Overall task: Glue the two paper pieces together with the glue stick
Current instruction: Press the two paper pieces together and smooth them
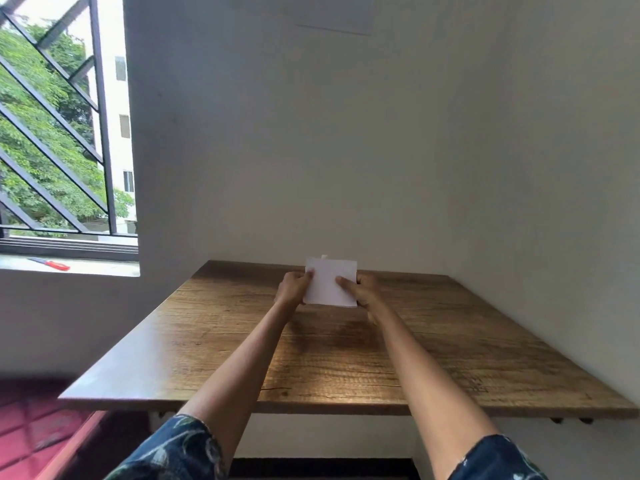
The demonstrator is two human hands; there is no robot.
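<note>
A white square of paper [329, 282] is held up above the far part of the wooden table [346, 358], facing me. My left hand [292, 287] pinches its left edge with thumb in front. My right hand [362, 289] pinches its right edge the same way. Whether it is one sheet or two pressed together I cannot tell. A small white tip [324, 257] pokes out just above the paper's top edge; it may be the glue stick standing behind, mostly hidden.
The table stands in a corner, with walls behind it and to its right. A window with black bars [62, 133] is at the left; a red-handled tool [52, 264] lies on its sill. Red floor [31, 434] shows at lower left.
</note>
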